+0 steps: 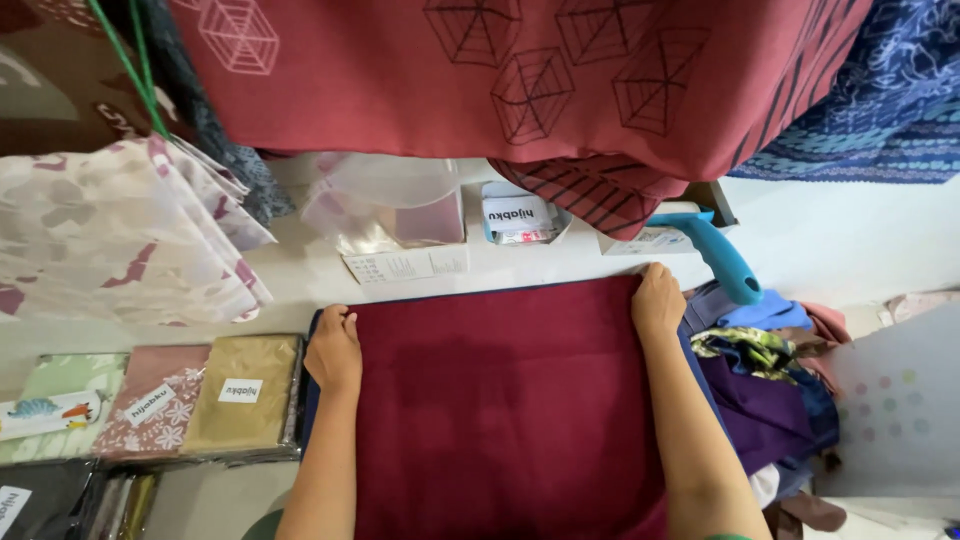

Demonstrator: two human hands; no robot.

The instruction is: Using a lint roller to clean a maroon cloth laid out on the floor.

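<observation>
Flat at 6 o'clock on the white surface [300, 290]: dark red cloth [505, 400], judged soft, light and limp, far corners pinned under left hand [334, 350] and right hand [657, 300], fingers together, curled on that edge — best gripped there.
</observation>
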